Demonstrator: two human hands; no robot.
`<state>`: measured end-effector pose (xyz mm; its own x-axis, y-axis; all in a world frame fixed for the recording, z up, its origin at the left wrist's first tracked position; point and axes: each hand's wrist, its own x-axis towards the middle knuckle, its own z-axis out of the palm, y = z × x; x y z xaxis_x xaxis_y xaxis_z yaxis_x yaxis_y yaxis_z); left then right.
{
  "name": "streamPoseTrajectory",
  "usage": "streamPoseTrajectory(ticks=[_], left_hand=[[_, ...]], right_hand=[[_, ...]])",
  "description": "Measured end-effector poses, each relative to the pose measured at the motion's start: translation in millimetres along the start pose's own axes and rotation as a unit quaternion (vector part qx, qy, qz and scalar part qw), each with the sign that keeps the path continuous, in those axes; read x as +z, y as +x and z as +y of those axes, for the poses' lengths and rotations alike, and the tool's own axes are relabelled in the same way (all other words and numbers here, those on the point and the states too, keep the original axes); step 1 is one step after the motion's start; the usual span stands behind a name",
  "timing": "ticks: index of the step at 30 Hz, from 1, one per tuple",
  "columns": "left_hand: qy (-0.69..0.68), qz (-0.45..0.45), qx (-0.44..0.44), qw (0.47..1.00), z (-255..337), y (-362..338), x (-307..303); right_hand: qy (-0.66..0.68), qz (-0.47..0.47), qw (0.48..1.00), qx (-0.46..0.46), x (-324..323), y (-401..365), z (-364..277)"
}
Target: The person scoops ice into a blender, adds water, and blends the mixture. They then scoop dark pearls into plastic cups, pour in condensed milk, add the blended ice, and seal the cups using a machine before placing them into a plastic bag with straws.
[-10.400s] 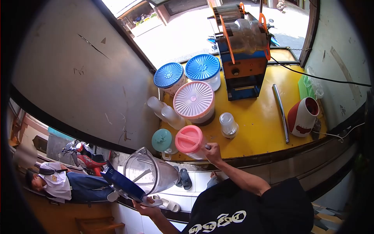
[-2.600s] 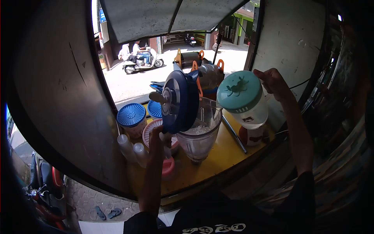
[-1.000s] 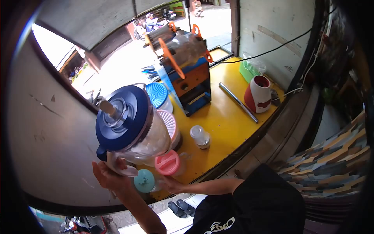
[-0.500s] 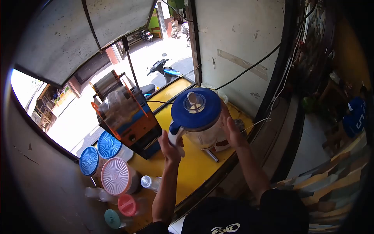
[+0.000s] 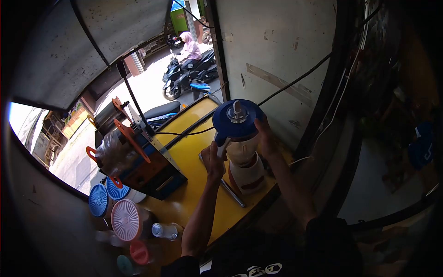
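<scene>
A blender jug (image 5: 243,150) with a dark blue lid (image 5: 221,121) is held upright between both my hands. Fingers of my left hand (image 5: 213,159) are wrapped round its pale handle. My right hand (image 5: 265,135) grips the jug's far right side, just below the lid. Under the jug stands the white blender base (image 5: 249,179) with dark red marks, and the jug's lower end overlaps the top of this base in the view. Beside the base, a metal tube (image 5: 234,194) lies on the yellow counter (image 5: 221,221), partly hidden by my left hand.
Left of my arms is a cup sealing machine (image 5: 147,168) with orange parts. Blue-lidded tubs (image 5: 98,200), a pink-lidded tub (image 5: 126,220) and stacked clear cups (image 5: 166,231) stand nearer. A black cable (image 5: 295,83) crosses the wall. Outside, a person rides a motorbike (image 5: 173,81).
The jug has moved away from my body and now lines up over the base, with both hands still on it. A person on a motorbike has come into view outside.
</scene>
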<state>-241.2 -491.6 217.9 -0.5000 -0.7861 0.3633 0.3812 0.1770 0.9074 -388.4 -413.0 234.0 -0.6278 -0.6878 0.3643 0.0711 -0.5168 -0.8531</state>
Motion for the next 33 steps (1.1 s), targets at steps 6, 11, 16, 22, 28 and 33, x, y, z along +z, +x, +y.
streamPoseTrajectory(ticks=[6, 11, 16, 22, 28, 33], left_hand=[[0.038, 0.034, -0.001, 0.999, 9.3, -11.5, 20.9], [0.086, 0.024, -0.025, 0.996, 19.6, -21.0, 42.9], [0.096, 0.015, -0.113, 0.989, 9.2, -33.4, 27.8], [0.302, 0.041, 0.047, 0.951, -7.4, -36.2, 17.6], [0.21, -0.078, -0.042, 0.974, -0.4, -11.9, 5.4], [0.255, -0.147, -0.071, 0.953, -10.5, 13.2, -34.7]], right_hand=[[0.061, 0.005, 0.997, 0.038, -12.4, 5.3, -0.8], [0.092, -0.014, 0.993, 0.072, -25.8, 12.6, -1.2], [0.053, -0.038, 0.992, 0.108, -29.9, -0.6, 13.4], [0.023, 0.001, 0.996, 0.086, -41.4, -25.6, 47.0], [-0.463, 0.021, 0.881, 0.098, -80.0, -139.0, 142.4], [-0.489, -0.018, 0.855, 0.171, -67.6, -148.1, 128.9]])
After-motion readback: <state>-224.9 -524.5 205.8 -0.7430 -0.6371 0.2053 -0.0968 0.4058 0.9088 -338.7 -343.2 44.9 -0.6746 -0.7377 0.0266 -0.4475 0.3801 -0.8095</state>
